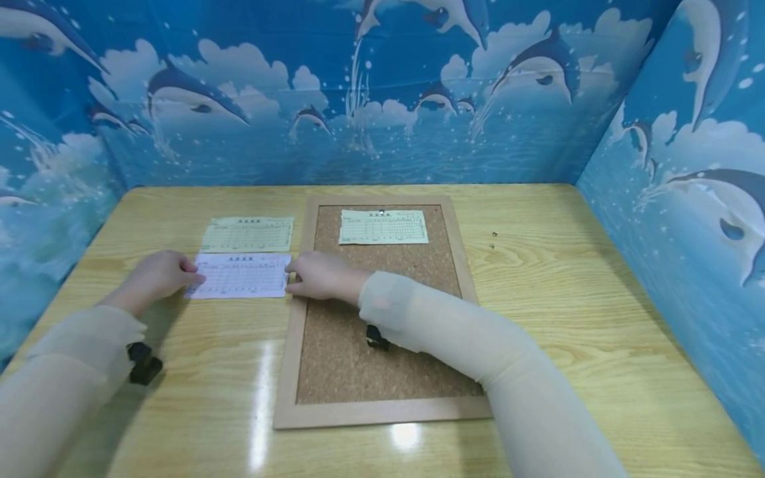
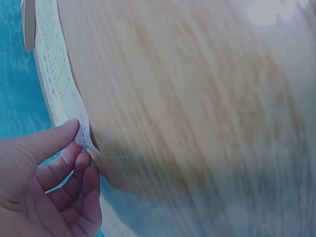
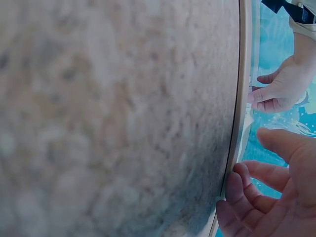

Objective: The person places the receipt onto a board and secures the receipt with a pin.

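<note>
A white printed form slip (image 1: 245,275) lies left of the framed cork board (image 1: 382,365), just below a pale green slip (image 1: 248,235). My left hand (image 1: 157,275) pinches the white slip's left end between thumb and fingers, and its corner curls up in the left wrist view. At the slip's right end is my right hand (image 1: 325,275), reaching across the board. In the right wrist view, the right thumb stands apart from the fingers (image 3: 247,197), which are by the board's wooden edge. Another green slip (image 1: 384,228) is on the board's upper part, with a small pin (image 1: 381,212) at its top.
Two tiny dark items (image 1: 493,234) lie on the wood-grain table (image 1: 568,318) right of the board. Dolphin-printed blue cloth (image 1: 358,133) stands behind the table and along its sides. Each forearm wears a pale sleeve and a dark wrist device (image 1: 143,364).
</note>
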Demonstrator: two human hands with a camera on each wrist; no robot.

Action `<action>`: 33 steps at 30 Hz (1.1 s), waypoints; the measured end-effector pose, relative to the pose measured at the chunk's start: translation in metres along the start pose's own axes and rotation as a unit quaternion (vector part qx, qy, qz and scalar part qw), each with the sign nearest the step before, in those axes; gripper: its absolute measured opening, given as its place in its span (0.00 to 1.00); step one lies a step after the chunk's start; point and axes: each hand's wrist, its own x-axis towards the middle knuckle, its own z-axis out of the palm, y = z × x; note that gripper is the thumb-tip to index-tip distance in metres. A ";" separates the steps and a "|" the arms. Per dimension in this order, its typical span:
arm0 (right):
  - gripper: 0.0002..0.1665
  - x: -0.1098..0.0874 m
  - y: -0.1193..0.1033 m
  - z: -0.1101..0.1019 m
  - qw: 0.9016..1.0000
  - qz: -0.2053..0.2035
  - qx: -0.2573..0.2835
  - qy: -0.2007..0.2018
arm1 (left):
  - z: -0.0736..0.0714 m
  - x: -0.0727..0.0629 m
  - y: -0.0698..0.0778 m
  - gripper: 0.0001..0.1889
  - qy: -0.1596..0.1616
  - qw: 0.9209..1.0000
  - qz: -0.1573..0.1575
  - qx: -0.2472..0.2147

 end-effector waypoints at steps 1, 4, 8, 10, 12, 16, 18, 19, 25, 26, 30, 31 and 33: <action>0.24 0.000 0.000 0.000 1.000 0.001 0.000 0.001 | 0.000 0.000 0.000 0.15 0.001 1.000 0.004 0.001; 0.24 0.000 0.001 0.001 1.000 0.006 0.003 0.002 | -0.001 0.000 -0.003 0.14 0.008 1.000 0.023 -0.002; 0.24 0.000 0.001 0.001 1.000 0.012 0.010 0.002 | -0.002 0.000 -0.007 0.13 0.017 0.999 0.039 -0.015; 0.25 0.000 0.001 0.002 1.000 0.014 0.009 0.005 | -0.002 0.001 -0.009 0.13 0.017 0.999 0.042 -0.023; 0.26 0.000 0.001 0.002 1.000 0.016 0.010 0.005 | -0.002 0.001 -0.011 0.14 0.012 0.998 0.044 -0.038; 0.27 -0.001 0.000 0.002 1.000 0.019 0.005 0.010 | 0.000 0.001 -0.017 0.17 -0.004 0.996 0.033 -0.079; 0.27 0.000 0.000 0.003 1.000 0.019 0.006 0.011 | 0.002 0.001 -0.020 0.18 -0.008 0.995 0.025 -0.100; 0.27 -0.001 -0.001 0.003 1.000 0.019 0.006 0.014 | 0.002 0.001 -0.022 0.19 -0.008 0.994 0.025 -0.109; 0.24 0.000 -0.002 0.004 0.999 0.004 0.045 0.021 | 0.004 0.000 -0.034 0.26 -0.024 0.985 0.012 -0.171; 0.23 0.000 -0.002 0.004 0.998 0.002 0.057 0.021 | 0.004 -0.001 -0.036 0.28 -0.031 0.982 0.004 -0.184; 0.21 0.002 0.000 0.004 0.995 0.000 0.098 0.026 | 0.003 -0.004 -0.041 0.32 -0.054 0.971 -0.016 -0.231; 0.21 0.002 0.001 0.005 0.994 0.001 0.106 0.028 | 0.002 -0.005 -0.042 0.33 -0.058 0.968 -0.017 -0.243; 0.22 0.003 0.002 0.005 0.992 0.004 0.121 0.030 | 0.001 -0.008 -0.042 0.33 -0.063 0.961 -0.021 -0.268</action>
